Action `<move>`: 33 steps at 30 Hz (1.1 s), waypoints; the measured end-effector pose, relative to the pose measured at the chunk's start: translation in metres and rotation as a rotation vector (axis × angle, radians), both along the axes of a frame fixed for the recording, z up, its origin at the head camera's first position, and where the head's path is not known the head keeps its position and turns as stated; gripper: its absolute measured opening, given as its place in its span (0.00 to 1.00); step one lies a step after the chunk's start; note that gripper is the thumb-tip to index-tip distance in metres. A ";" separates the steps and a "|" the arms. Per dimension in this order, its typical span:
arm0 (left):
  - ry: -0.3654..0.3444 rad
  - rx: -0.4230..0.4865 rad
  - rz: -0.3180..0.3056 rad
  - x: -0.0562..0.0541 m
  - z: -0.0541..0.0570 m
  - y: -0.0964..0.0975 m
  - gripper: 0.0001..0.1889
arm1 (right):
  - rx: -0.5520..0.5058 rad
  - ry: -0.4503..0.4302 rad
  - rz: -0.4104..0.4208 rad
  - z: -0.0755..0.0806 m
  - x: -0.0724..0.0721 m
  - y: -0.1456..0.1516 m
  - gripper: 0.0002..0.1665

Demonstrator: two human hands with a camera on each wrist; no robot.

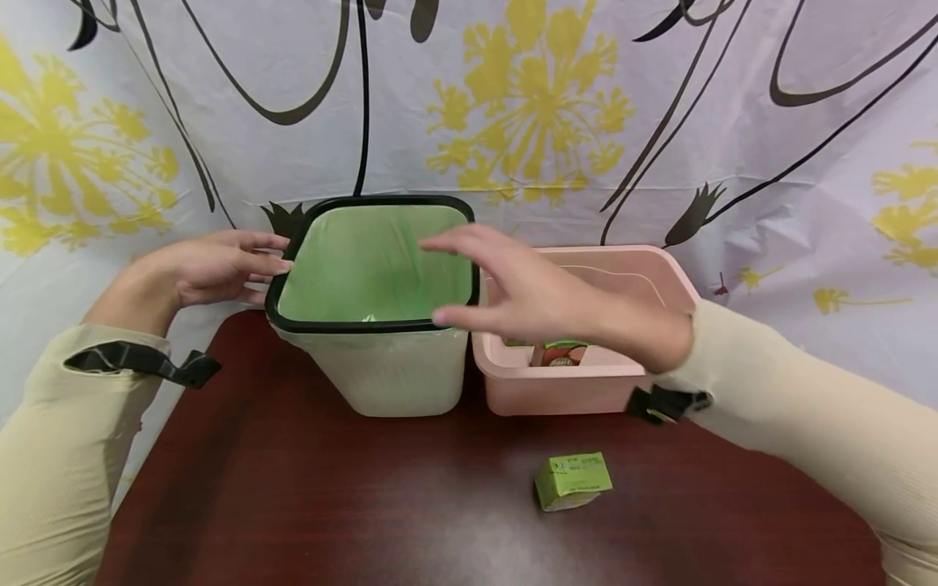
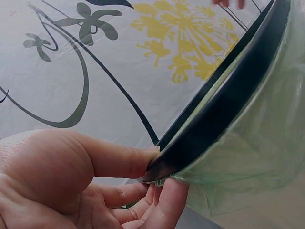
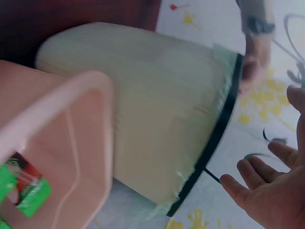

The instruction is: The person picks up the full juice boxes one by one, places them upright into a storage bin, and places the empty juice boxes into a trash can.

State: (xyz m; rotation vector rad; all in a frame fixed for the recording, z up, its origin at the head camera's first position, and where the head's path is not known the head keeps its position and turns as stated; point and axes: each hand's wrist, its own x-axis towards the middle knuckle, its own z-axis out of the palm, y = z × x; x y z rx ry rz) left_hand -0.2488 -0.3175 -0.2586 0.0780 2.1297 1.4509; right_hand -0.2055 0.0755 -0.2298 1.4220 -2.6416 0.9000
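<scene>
A pale trash can stands at the back left of the table, lined with a thin green bag under a black rim ring. My left hand pinches the ring at its left side; in the left wrist view the thumb lies on top of the ring with fingers below. Over the can's right side hovers my right hand, fingers spread and holding nothing. The right wrist view shows that open hand beside the can's rim.
Right beside the can is a pink plastic basin, with a small box with green and red print inside. Nearer on the dark red table lies a small green box. A floral curtain hangs behind.
</scene>
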 end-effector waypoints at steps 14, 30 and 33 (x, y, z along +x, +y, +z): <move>0.002 -0.002 0.011 0.001 0.001 0.001 0.37 | 0.044 0.034 -0.001 -0.050 0.068 0.106 0.46; 0.003 0.003 0.011 0.002 0.001 0.001 0.37 | -0.085 -0.054 -0.004 -0.124 0.098 0.183 0.52; 0.003 0.002 0.014 0.002 0.001 0.001 0.37 | -0.127 -0.073 -0.001 -0.141 0.097 0.185 0.54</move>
